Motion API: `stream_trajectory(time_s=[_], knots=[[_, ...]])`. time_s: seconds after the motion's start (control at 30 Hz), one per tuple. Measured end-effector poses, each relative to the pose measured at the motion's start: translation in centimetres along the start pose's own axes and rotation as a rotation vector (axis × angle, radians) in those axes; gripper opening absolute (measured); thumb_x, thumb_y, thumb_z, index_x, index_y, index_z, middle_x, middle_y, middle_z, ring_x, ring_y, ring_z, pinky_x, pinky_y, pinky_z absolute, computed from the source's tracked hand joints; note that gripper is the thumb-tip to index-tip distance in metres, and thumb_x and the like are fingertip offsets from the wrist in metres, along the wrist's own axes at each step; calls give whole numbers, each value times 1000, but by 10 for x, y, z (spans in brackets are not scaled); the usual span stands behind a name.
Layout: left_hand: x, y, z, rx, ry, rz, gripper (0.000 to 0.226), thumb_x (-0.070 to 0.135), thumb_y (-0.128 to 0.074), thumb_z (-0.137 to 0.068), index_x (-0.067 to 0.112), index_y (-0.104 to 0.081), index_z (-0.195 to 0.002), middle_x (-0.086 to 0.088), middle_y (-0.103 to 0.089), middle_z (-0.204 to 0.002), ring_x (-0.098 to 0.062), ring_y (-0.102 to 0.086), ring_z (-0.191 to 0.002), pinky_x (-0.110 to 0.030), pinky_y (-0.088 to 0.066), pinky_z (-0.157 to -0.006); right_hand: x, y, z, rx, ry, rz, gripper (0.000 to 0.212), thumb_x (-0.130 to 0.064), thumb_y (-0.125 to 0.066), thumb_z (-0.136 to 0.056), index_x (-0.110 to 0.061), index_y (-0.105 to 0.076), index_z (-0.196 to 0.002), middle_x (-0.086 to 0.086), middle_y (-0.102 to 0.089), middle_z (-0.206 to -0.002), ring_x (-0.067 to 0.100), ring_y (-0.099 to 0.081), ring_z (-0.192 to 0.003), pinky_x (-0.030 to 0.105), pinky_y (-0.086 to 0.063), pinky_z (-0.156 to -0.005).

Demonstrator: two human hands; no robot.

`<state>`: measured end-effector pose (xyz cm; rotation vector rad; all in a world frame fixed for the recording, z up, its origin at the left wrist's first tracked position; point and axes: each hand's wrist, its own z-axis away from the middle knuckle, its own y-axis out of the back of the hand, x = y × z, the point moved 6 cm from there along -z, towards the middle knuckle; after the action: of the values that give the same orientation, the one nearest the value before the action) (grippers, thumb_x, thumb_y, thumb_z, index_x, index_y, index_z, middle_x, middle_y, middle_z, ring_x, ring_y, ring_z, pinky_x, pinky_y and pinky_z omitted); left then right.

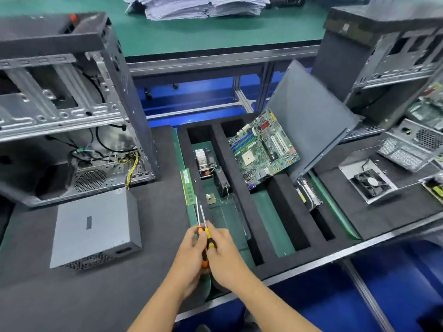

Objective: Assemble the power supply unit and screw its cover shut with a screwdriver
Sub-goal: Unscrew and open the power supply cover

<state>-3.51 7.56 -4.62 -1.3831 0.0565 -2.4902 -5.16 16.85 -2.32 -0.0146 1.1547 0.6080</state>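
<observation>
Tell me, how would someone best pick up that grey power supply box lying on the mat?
Grip the power supply box across its two long side walls, coming from above. It lies flat with its broad top up, and the mat beside both walls looks bare, leaving room for fingers. The vented near end offers poorer purchase.

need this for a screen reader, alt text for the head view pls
Two hands, left hand and right hand, hold two screwdrivers together above a dark workbench. A closed grey power supply unit lies to their left, a motherboard leans in a foam tray ahead.
</observation>
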Motion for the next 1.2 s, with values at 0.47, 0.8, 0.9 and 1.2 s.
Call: stream_trajectory(time_s=[0.47,0.8,0.9,1.2], knots=[[-4,-83,-32,-117,105,54,16,27,-53,-103,29,-64,-114,-10,-76,-107,-27,-75,-89,-38,-59,-65,43,103,-13,205,40,-53,30,-30,-49,-101,-49,-54,-124,-12,-52,-125,-2,-53,-114,20,-42,-102],[-21,-221,-68,-163,147,28,19,16,-56,-101,6,-62,-117,-13,-73,-97,-25,-68,-75,-38,-58,-62,100,340,-6,750,280,265,14,-18,-60,-95,-26,-66,-104,-19,-58,-98,10,-49,-99,40,-43,-85],[-25,-272,-80,-152,145,23,18,17,-56,-102,9,-63,-116,-12,-72,-95,-24,-68,-74,-37,-58,-60,106,421,7,972,372,524,16,-24,-55,-92,-21,-69,-98,-5,-61,-104,21,-47,-98,37,-34,-74],[-32,-389,-115,-41,138,61,11,14,-58,-101,11,-68,-105,-6,-61,-75,-19,-61,-63,-35,-56,-59,183,599,-29,655,-307,154,35,-42,-57,-94,-17,-61,-118,5,-63,-120,26,-55,-109,40,-45,-94]])
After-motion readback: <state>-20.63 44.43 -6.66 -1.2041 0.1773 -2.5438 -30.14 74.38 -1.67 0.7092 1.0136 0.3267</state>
